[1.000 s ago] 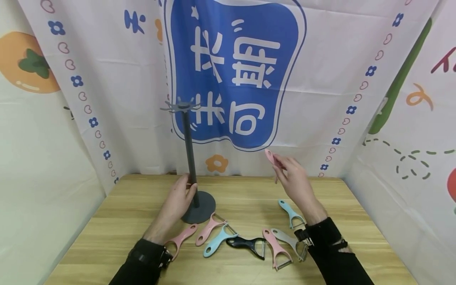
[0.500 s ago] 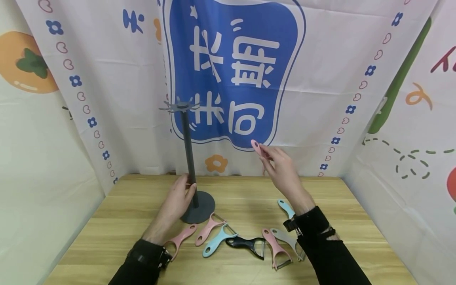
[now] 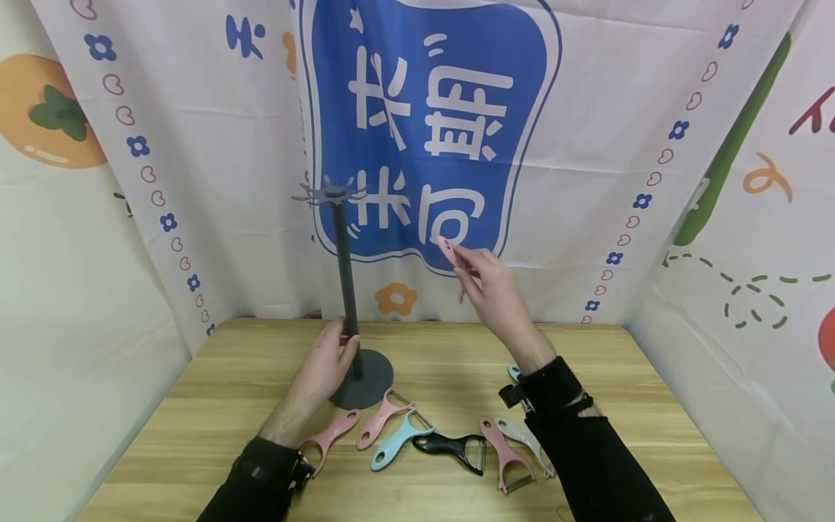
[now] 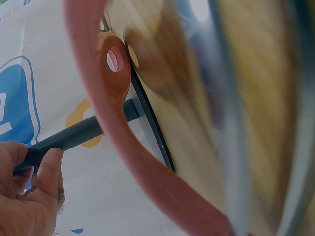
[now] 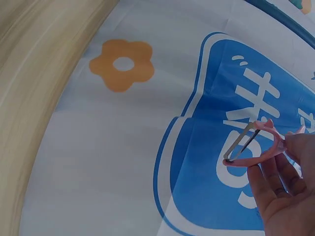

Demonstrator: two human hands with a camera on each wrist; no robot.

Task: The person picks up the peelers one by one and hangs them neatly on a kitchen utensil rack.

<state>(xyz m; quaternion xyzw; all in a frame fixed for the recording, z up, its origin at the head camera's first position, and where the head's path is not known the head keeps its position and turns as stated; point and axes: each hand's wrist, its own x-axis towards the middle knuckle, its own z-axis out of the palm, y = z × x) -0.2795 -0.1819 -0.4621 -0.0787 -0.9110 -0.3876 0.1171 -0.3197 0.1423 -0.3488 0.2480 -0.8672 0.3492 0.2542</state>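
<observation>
My left hand [image 3: 322,368] grips the dark grey pole [image 3: 345,272] of an upright stand low down, above its round base [image 3: 375,377]. In the left wrist view thumb and fingers wrap that pole [image 4: 78,133]. A ring of hooks [image 3: 333,193] tops the stand. My right hand [image 3: 499,301] pinches a pink peeler [image 3: 446,250] in the air, right of the pole, its holed handle end pointing up and left. The right wrist view shows that peeler's blade [image 5: 241,142] and forked head sticking out from the fingers. Another pink peeler [image 3: 335,429] lies by my left wrist.
On the wooden table [image 3: 248,377] lie more peelers in front of the stand: pink [image 3: 381,420], light blue [image 3: 394,444], black [image 3: 450,446], pink [image 3: 502,449] and grey [image 3: 522,435]. A light blue one [image 3: 514,372] is mostly behind my right wrist. A printed cloth [image 3: 554,181] hangs behind.
My right hand has moved left and up with the pink peeler, toward the stand. My left hand stays on the pole, and the stand has not moved.
</observation>
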